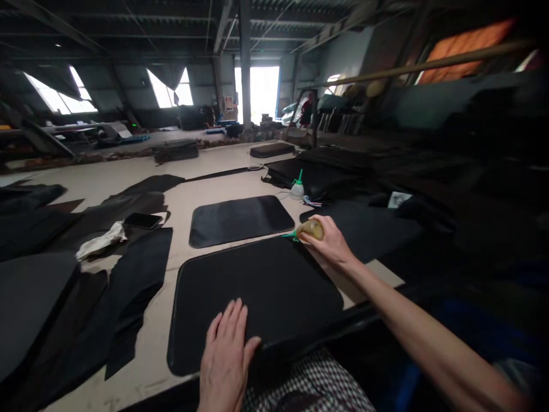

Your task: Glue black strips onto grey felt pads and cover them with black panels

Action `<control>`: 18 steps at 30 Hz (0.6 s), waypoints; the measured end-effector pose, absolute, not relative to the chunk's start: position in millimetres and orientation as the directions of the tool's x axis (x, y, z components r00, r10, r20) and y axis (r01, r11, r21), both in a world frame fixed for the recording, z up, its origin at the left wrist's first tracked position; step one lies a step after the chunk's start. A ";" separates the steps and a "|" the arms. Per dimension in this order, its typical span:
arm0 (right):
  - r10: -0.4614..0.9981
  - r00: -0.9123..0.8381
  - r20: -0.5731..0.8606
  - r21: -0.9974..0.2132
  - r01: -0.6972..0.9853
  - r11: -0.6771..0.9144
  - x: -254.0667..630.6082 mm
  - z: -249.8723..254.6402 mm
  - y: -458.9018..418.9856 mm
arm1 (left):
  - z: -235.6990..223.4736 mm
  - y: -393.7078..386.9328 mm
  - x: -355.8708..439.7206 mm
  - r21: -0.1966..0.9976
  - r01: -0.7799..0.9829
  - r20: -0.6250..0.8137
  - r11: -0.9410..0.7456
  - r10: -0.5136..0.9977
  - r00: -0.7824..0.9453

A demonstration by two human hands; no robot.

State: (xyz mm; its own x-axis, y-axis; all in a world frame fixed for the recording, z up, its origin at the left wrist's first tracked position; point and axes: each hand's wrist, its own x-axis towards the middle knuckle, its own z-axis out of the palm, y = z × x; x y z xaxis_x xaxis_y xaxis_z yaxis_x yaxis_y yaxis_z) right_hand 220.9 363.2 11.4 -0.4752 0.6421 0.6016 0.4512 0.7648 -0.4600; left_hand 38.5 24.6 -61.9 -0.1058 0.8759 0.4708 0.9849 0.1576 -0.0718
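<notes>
My left hand (227, 349) lies flat, fingers stretched out, on the near part of a black rounded-corner panel (257, 286). In my right hand (328, 240) is a yellowish squeeze bottle (311, 229), tipped on its side. Its green nozzle (290, 235) points left, at the panel's far right corner; whether the tip touches cannot be made out. Beyond this panel lies a smaller, shinier black panel (242, 220). A white squeeze bottle (297, 189) with a green nozzle stands upright past the right hand.
Black sheet scraps (139, 292), a crumpled white cloth (102, 240) and a dark phone (143, 220) lie to the left. Black material (369, 229) is spread at the right. Farther back sit a dark stack (175, 150) and a dark padded piece (272, 150) on the pale table (214, 157).
</notes>
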 end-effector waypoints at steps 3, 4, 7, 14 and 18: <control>0.656 -0.434 0.617 -0.462 0.475 0.749 236.0 11.0 366.9 | -66.0 25.7 36.3 -0.101 0.985 0.502 0.138 0.862 -0.069; 0.661 -0.423 0.620 -0.465 0.481 0.743 239.6 10.9 367.4 | -66.7 26.0 35.7 -0.104 0.986 0.504 0.134 0.861 -0.064; 0.671 -0.406 0.620 -0.469 0.493 0.733 250.6 11.8 366.8 | -67.8 26.5 34.6 -0.108 0.985 0.510 0.134 0.858 -0.061; 0.694 -0.438 0.571 -0.500 0.486 0.717 296.0 23.5 348.5 | -68.5 24.8 35.5 -0.118 0.983 0.463 0.141 0.883 -0.071; 0.696 -0.479 0.535 -0.514 0.469 0.718 331.0 30.8 328.7 | -66.7 22.7 37.2 -0.090 0.986 0.419 0.139 0.903 -0.089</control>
State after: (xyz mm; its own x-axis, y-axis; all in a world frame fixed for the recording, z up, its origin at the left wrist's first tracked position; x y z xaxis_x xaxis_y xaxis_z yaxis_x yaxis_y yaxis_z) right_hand 331.0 328.7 30.8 -0.4793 0.6956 0.5352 0.4690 0.7184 -0.5137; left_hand 37.2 22.7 -66.7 -0.0891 0.9034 0.4195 0.9862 0.1389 -0.0896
